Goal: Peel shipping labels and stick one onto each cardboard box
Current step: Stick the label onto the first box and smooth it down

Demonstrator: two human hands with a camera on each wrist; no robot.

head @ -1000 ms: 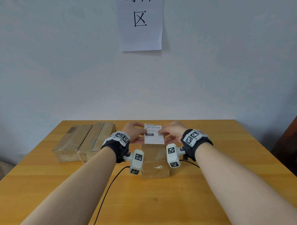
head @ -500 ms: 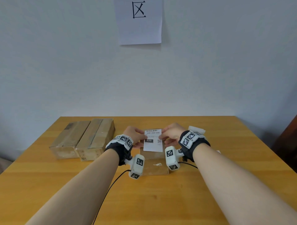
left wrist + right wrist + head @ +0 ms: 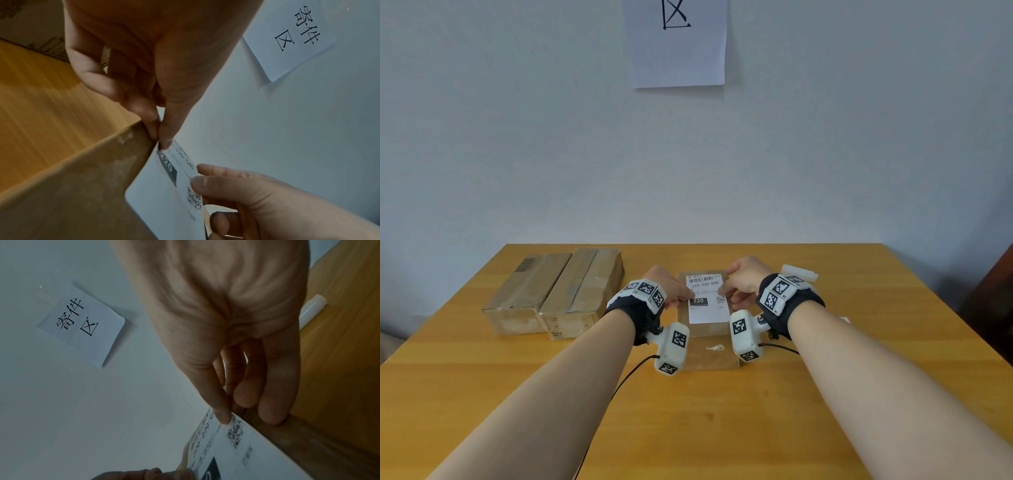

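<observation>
Both hands pinching the label (image 3: pixel 708 298), left hand (image 3: pixel 669 286) on its left edge, right hand (image 3: pixel 743 284) on the right, laying it onto the box (image 3: pixel 705 346) between them. Two more boxes (image 3: pixel 554 291) off to the left look unlabeled, so plenty left

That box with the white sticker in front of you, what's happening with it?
A person is sticking a shipping label onto the cardboard box nearest them. The left hand and the right hand each pinch one side edge of the label over the box top. Two more boxes sit side by side on the table to the left, with no white label visible.
</observation>
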